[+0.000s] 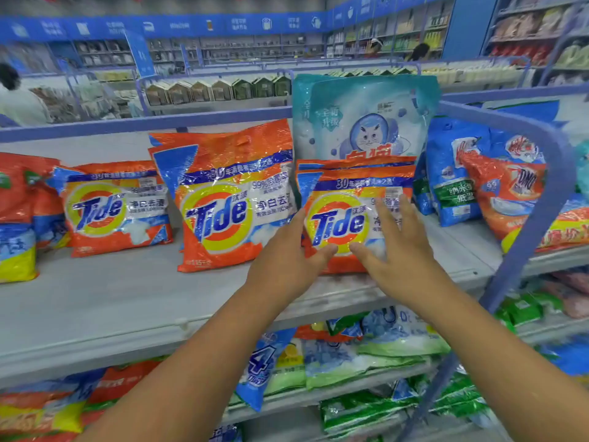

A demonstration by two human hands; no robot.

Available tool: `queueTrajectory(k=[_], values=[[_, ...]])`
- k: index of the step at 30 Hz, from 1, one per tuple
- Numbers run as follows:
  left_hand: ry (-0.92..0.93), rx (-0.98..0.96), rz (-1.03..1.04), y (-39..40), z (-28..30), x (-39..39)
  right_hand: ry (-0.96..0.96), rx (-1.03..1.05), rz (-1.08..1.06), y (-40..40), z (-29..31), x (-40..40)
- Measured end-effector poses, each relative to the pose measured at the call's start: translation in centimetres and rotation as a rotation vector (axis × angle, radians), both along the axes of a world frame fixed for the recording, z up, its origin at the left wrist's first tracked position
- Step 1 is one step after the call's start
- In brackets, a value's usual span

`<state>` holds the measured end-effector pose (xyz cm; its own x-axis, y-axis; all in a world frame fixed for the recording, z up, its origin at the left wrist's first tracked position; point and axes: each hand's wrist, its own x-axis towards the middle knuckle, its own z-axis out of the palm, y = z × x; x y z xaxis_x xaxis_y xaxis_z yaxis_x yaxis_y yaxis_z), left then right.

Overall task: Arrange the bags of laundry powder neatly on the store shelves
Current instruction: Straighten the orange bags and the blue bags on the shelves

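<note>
An orange Tide bag (341, 199) stands upright on the grey top shelf (127, 298), right of centre. My left hand (287, 260) holds its lower left edge, thumb across the front. My right hand (395, 244) lies flat on its front right side with fingers spread. Behind it a pale blue cat-print bag (363, 119) stands taller. To the left a bigger Tide bag (229, 199) leans back, and a smaller Tide bag (114, 205) stands further left.
Blue and orange detergent bags (497, 183) crowd the shelf's right end beside a blue curved frame post (538, 199). More bags (19, 218) sit at the far left. Lower shelves hold green and blue bags (366, 355). Store aisles and people show behind.
</note>
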<state>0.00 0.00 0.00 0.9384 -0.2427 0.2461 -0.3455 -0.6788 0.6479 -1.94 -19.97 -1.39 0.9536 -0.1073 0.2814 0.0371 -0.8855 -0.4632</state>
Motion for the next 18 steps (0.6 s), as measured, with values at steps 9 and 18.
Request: queueTrajectory(k=[9,18], values=[[0.247,-0.468,0.353,-4.6,-1.3,2.6,0.038,0.592,0.009,-4.4,-1.8,4.4],[0.317,-0.554,0.247,-4.8,-1.5,2.8,0.057,0.782,0.031,-5.1,-2.5,5.2]])
